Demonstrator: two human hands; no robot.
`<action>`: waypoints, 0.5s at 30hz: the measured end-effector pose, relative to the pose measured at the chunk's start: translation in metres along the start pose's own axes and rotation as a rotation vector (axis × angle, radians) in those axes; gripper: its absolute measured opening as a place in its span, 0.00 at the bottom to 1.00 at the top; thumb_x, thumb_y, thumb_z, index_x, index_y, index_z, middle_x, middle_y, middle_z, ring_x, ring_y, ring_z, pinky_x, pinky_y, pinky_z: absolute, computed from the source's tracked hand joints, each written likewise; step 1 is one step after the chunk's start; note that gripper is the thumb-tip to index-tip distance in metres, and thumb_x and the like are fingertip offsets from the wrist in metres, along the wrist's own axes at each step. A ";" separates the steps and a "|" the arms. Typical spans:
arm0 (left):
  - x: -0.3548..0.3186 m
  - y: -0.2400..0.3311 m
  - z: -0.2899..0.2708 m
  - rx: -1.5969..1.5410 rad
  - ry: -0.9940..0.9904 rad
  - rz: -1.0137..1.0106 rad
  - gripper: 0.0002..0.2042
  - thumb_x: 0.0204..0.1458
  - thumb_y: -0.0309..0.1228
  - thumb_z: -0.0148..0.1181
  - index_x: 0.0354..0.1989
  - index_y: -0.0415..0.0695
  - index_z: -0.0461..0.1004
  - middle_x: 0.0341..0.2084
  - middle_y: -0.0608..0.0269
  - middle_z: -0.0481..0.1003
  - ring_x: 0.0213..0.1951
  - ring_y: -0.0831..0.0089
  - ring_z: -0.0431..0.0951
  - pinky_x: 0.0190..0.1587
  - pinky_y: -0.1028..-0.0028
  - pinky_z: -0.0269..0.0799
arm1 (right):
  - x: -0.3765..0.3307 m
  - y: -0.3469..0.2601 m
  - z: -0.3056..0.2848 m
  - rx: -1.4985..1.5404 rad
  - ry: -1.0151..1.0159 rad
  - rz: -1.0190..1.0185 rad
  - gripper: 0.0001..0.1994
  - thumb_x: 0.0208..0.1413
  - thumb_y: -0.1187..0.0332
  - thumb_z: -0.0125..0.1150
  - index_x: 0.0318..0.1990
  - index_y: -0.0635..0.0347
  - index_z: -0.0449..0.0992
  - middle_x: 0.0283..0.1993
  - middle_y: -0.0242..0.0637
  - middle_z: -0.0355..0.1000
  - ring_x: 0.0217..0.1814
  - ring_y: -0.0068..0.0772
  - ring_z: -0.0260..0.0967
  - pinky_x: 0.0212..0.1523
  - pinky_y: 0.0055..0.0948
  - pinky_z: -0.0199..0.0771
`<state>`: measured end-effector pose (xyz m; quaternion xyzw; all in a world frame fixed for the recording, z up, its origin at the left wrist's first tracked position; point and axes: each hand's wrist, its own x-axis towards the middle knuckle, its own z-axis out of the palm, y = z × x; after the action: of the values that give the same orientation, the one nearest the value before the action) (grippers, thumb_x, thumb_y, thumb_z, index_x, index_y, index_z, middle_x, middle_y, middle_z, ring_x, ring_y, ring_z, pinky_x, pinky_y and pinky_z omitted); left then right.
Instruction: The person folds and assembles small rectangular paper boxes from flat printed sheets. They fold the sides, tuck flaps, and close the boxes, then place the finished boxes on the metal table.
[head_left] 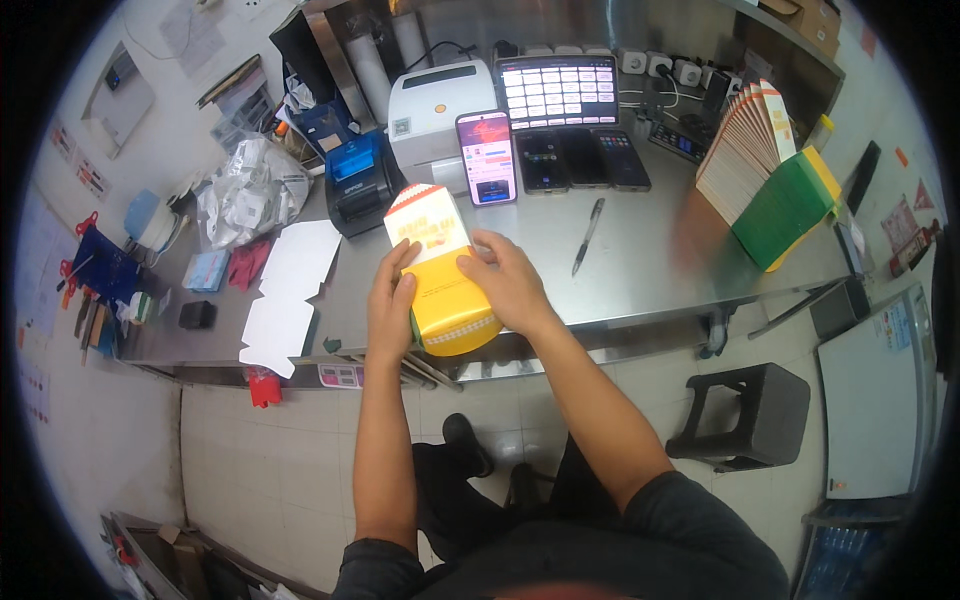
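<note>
pressing the yellow-and-white folded cardboard carton (440, 280) evenly between the left hand (390, 305) and right hand (510, 285), both grasping its sides above the steel bench (640, 270) edge, should keep its creases square.

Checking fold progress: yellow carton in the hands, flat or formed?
Formed. The yellow carton bulges as a box between the left hand and right hand, its white top flap raised. Contents hidden.
</note>
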<state>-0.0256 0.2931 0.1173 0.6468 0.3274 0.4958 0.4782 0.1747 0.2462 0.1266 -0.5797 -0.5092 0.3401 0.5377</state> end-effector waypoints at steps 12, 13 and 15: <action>-0.031 0.013 -0.069 0.368 0.304 0.261 0.18 0.64 0.27 0.55 0.61 0.36 0.75 0.57 0.50 0.80 0.63 0.58 0.76 0.69 0.61 0.66 | 0.003 0.014 -0.001 0.267 0.309 -0.166 0.17 0.71 0.59 0.59 0.52 0.67 0.79 0.47 0.45 0.82 0.48 0.36 0.79 0.52 0.35 0.77; -0.032 0.014 -0.088 0.556 0.332 0.226 0.19 0.63 0.26 0.57 0.62 0.36 0.75 0.58 0.49 0.79 0.64 0.56 0.76 0.70 0.60 0.65 | 0.004 0.016 0.000 0.325 0.324 -0.106 0.16 0.71 0.59 0.59 0.51 0.66 0.79 0.45 0.44 0.82 0.47 0.34 0.78 0.51 0.34 0.77; -0.033 0.015 -0.134 0.966 0.346 0.271 0.21 0.61 0.29 0.62 0.62 0.37 0.75 0.61 0.42 0.76 0.67 0.48 0.71 0.71 0.56 0.63 | 0.004 0.019 0.000 0.311 0.333 -0.142 0.16 0.72 0.59 0.58 0.49 0.66 0.80 0.43 0.42 0.82 0.45 0.33 0.78 0.50 0.33 0.77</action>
<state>-0.1638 0.2982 0.1276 0.7385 0.5062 0.4454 -0.0038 0.1801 0.2520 0.1090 -0.5005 -0.3946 0.2756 0.7196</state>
